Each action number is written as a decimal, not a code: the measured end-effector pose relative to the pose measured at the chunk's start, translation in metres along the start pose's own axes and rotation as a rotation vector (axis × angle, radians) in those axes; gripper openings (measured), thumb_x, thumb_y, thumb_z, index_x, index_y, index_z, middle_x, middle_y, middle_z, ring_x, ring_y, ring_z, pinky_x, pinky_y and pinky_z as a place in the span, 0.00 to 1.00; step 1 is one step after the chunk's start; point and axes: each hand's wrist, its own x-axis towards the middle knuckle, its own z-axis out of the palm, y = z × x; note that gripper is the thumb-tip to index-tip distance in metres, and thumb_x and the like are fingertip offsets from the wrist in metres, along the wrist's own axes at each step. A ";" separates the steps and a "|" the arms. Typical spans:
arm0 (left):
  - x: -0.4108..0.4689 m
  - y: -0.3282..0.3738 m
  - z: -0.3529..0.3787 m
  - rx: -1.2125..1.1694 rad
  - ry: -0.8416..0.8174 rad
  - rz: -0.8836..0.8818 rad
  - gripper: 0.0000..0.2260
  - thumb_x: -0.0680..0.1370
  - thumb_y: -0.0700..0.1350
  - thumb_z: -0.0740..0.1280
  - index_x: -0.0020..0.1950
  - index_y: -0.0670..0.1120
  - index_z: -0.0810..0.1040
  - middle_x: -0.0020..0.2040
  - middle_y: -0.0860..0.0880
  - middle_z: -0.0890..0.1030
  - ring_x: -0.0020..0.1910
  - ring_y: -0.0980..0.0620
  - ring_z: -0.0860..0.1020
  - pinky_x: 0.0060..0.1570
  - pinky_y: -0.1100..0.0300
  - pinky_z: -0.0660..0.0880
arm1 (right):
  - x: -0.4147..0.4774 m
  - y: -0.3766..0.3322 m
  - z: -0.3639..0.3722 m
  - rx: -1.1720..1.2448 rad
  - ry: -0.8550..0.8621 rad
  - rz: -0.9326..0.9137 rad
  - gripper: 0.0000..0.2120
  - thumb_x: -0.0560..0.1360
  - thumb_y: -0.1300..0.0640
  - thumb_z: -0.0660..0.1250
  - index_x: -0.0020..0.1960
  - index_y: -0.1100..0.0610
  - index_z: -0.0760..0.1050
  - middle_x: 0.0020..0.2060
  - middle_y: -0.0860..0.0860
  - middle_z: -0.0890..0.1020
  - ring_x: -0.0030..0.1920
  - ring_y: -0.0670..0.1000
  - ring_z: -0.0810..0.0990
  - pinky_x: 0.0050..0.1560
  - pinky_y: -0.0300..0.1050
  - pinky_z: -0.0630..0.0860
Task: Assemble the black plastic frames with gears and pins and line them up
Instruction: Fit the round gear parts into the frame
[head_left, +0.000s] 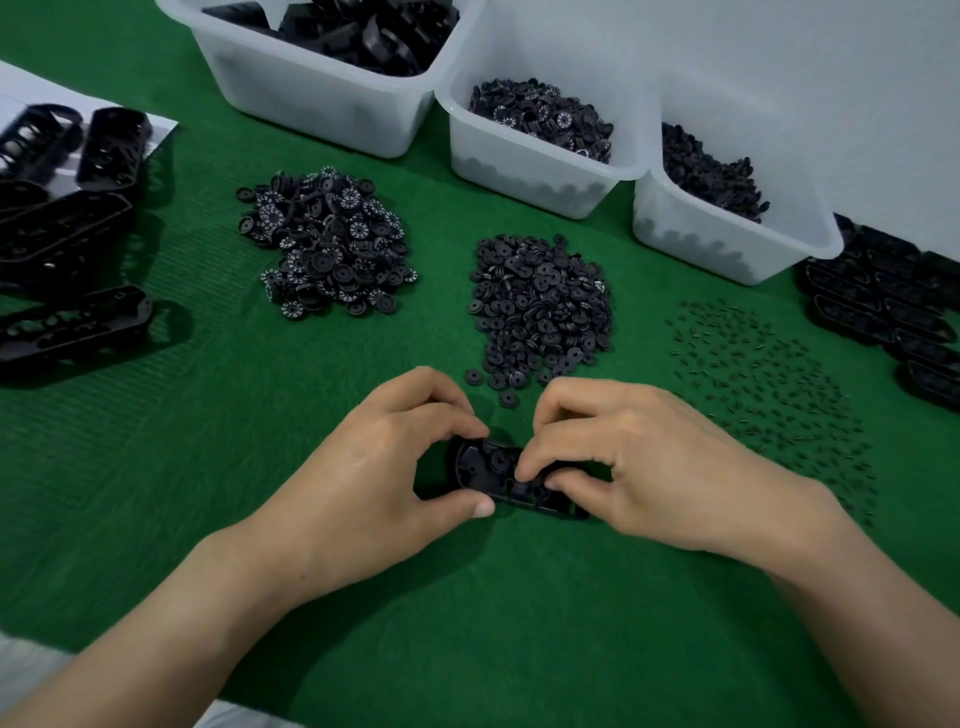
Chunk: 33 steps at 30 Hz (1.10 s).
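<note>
The black plastic frame (496, 474) rests on the green mat (249, 415) at 6 o'clock from the plain gear pile (540, 306). The left hand (374, 467) grips its 9 o'clock end between thumb and curled fingers; the right hand (644, 467) pinches its 3 o'clock half with thumb and forefinger.

Ribbed green cloth (208, 426) — glossy plastic frame (485, 465)
</note>
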 end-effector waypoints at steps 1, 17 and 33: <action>0.000 0.000 0.000 0.000 0.000 0.001 0.19 0.66 0.54 0.72 0.54 0.50 0.79 0.52 0.57 0.73 0.51 0.63 0.71 0.49 0.77 0.64 | 0.001 -0.001 -0.001 -0.017 -0.013 -0.004 0.10 0.71 0.60 0.70 0.47 0.47 0.80 0.43 0.46 0.76 0.39 0.46 0.74 0.37 0.45 0.73; 0.000 0.000 -0.001 0.020 -0.024 0.020 0.18 0.66 0.54 0.72 0.54 0.50 0.79 0.52 0.58 0.72 0.52 0.62 0.71 0.51 0.75 0.64 | 0.013 -0.004 -0.010 -0.216 -0.227 -0.127 0.09 0.69 0.57 0.63 0.47 0.47 0.71 0.42 0.45 0.71 0.36 0.46 0.66 0.34 0.40 0.60; -0.001 -0.001 0.000 0.044 -0.027 0.025 0.18 0.67 0.58 0.70 0.53 0.52 0.78 0.53 0.59 0.72 0.54 0.62 0.70 0.53 0.73 0.65 | 0.014 0.033 0.009 0.186 0.103 0.132 0.07 0.69 0.61 0.71 0.43 0.51 0.77 0.38 0.45 0.76 0.37 0.45 0.73 0.35 0.34 0.69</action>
